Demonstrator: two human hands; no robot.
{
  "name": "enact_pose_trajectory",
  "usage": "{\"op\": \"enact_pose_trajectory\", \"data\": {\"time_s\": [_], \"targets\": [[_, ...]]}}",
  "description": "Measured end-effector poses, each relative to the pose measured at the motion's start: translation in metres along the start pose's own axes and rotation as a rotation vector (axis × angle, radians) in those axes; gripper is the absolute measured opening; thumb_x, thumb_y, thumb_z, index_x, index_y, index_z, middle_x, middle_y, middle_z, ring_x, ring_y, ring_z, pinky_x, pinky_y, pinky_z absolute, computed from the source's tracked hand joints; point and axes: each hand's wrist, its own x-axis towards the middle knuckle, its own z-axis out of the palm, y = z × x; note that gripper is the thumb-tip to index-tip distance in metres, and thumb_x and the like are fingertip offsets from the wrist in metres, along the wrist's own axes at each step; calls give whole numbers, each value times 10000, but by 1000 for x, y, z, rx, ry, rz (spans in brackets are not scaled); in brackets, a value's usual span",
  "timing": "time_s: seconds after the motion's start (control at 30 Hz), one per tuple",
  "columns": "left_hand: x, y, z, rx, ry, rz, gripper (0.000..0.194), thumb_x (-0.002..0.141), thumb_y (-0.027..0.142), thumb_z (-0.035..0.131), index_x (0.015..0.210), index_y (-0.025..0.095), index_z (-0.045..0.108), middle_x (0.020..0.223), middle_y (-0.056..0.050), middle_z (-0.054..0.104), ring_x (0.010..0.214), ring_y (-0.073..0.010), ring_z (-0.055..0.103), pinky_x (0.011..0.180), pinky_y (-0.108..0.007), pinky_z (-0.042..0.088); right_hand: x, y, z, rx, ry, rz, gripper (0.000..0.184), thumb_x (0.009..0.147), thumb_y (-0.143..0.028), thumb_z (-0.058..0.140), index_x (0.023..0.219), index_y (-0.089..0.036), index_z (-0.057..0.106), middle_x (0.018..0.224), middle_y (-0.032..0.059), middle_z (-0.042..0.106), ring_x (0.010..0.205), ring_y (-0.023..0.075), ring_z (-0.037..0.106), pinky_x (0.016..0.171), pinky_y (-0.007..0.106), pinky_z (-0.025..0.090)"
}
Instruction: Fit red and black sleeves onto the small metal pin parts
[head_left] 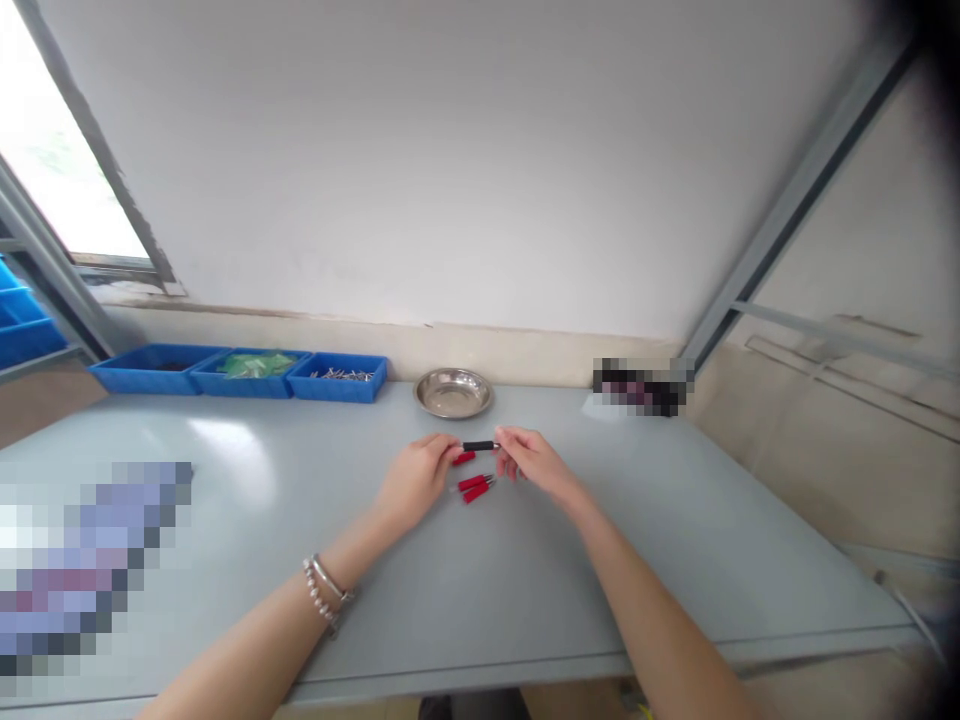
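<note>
On my feed, 2 pixelated patches (639,388) defy reading and blue bins (28,335) are cut off. The left hand (415,482) pinches and partly covers 1 end of the black barrel (478,446); the right hand (536,462), the other. I count 3 red pieces (477,492) near it, 1 metal bowl (454,411), 3 tabletop trays (244,384).

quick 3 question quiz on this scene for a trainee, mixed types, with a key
1. Fill in: the left hand and right hand hold a slim piece whose middle is ____ in colour.
2. How many blue trays stand in the row on the table? a) two b) three c) five
3. True or false: the metal bowl stands to the right of that row.

Key: 1. black; 2. b; 3. true
</note>
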Motion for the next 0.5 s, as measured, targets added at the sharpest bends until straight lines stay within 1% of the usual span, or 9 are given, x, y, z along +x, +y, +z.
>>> {"op": "enact_pose_trajectory", "data": {"time_s": [0.1,0.17,0.23,0.33,0.4,0.5], "targets": [[0,-1,1,5,10,-9,246,874,276,347,861,186,576,797,-33,638,702,-144,581,663,-233,422,-3,-4,-1,3,-11,-27,308,800,-487,405,767,-187,463,602,-22,543,454,79,451,460,204,323],[0,-1,1,6,12,-13,249,874,285,347,859,189,576,798,-32,636,698,-142,581,663,-230,424,-3,-4,0,2,-15,-32,282,799,-460,423,739,-186,454,597,-26,537,457,77,451,477,206,338],[0,-1,1,8,3,-9,252,876,289,344,860,191,576,799,-33,634,698,-141,579,661,-228,423,-1,-1,0,-8,-6,-36,319,811,-459,397,668,-179,452,558,-22,519,451,80,446,495,216,355],[0,0,1,12,-7,-13,255,877,288,339,861,192,575,801,-36,633,706,-144,577,665,-228,419,3,6,1,-11,4,-31,423,824,-497,338,588,-170,463,503,-9,499,442,88,446,502,229,369],[0,0,1,9,-10,-20,257,877,291,338,863,191,575,807,-37,633,710,-144,576,670,-229,417,4,7,1,1,21,-15,446,822,-523,319,599,-168,471,496,-4,502,434,91,445,494,231,369],[0,0,1,7,-15,-28,260,878,295,335,869,189,572,816,-38,634,706,-143,574,669,-230,415,2,3,1,-5,53,-12,386,811,-521,349,680,-176,465,546,-12,524,433,85,442,479,221,355]]}}
